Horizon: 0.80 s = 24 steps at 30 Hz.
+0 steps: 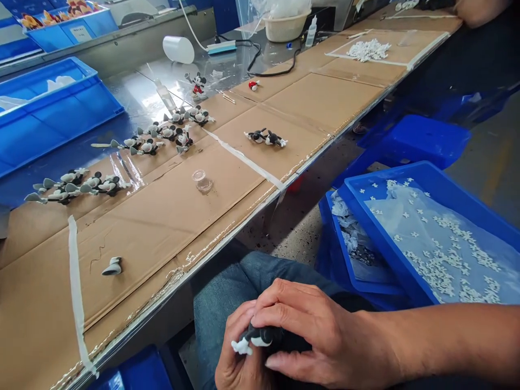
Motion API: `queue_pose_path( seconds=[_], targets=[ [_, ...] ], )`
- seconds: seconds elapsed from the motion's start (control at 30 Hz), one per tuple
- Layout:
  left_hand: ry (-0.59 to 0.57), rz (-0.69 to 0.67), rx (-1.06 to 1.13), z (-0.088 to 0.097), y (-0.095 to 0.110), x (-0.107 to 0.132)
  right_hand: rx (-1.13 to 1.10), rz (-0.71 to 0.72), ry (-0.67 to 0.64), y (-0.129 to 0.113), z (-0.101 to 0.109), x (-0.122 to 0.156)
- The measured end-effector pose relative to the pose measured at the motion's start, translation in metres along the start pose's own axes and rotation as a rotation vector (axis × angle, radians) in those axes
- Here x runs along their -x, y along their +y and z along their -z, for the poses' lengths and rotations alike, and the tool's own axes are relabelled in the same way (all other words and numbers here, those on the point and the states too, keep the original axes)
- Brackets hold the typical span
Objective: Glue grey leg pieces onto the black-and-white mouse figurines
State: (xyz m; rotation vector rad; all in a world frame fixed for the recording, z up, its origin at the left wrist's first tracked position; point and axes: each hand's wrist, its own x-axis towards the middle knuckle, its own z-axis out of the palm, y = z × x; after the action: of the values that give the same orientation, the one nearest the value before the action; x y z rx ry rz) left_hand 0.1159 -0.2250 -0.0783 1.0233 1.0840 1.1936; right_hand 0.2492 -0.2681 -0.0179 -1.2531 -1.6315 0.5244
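The left hand [231, 355] and right hand [311, 322] both close around a small black-and-white figure [266, 337] at the lower middle of the frame, over the lap. The right fingers curl over its top with the thumb beneath, while the left hand cups it from the other side; gripping it from two sides probably keeps so small a thing steady. The fingers hide much of it.

On the cardboard [162, 227] at lower left, a grey-and-white piece [112, 266] lies alone. Further up sits a small clear cup [202, 184]; its contents are too faint to tell. Figures with grey ends [108, 185] lie grouped at the left, perhaps to keep the near side free for working. Two darker figures [257, 135] lie beyond a strip of white tape [244, 157], which may mark off a work space.

At right, a blue tray [377, 174] holds many small white pieces [430, 275] on a pale sheet, likely spread to keep them apart. The lower tray [376, 287] holds crumpled plastic and dark pieces. At upper left, a blue bin [60, 130] contains white wrapping; at top centre, a basket [286, 30] holds clear bags.
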Motion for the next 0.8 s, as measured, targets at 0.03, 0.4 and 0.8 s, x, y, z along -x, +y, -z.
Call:
queue_pose_path(
  seconds=[0.03,0.4,0.8],
  targets=[
    [-0.004,-0.02,-0.015,0.001,0.0,0.001,0.007,-0.003,0.006,0.001,0.0,0.0],
    [-0.122,-0.078,-0.161,0.013,-0.01,0.011,-0.029,-0.137,0.128,0.009,-0.005,0.006],
    [-0.183,-0.257,-0.135,0.008,-0.011,0.007,-0.166,-0.234,0.104,0.011,-0.003,0.007]
  ],
)
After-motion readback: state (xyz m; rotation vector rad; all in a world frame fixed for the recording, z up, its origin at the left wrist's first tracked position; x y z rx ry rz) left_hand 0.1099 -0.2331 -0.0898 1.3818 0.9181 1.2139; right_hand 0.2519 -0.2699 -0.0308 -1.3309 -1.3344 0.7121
